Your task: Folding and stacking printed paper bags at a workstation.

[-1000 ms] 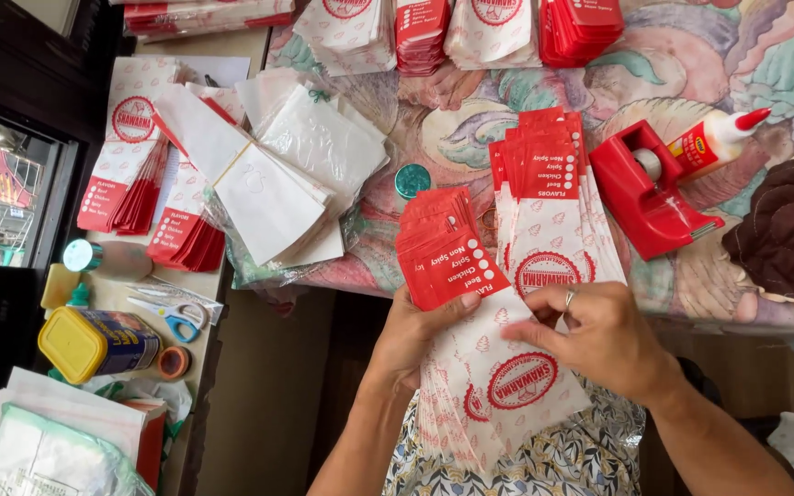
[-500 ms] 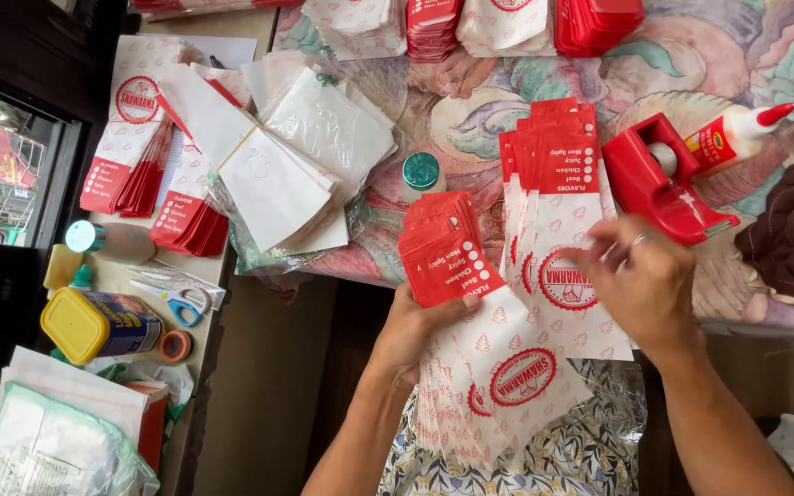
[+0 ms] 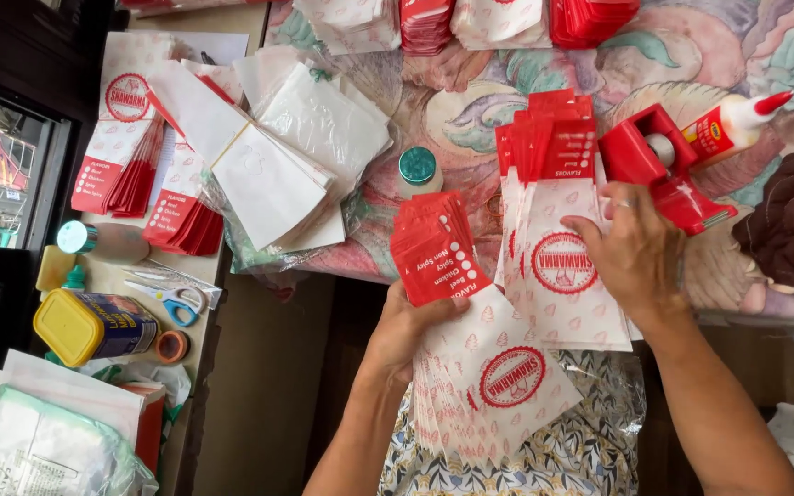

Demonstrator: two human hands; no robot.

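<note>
My left hand grips a fanned stack of white paper bags with red tops and a round red emblem, held over my lap at the table's edge. My right hand rests flat on a second stack of the same bags lying on the patterned tablecloth. The two stacks sit side by side, almost touching.
A red tape dispenser and a glue bottle lie right of my right hand. A small teal-capped jar stands behind the left stack. Plain white bags, more printed bags, scissors and a yellow-lidded tin lie left.
My right hand left the lap stack and moved up-right onto the stack on the table. My left hand kept its hold on the lap stack.
</note>
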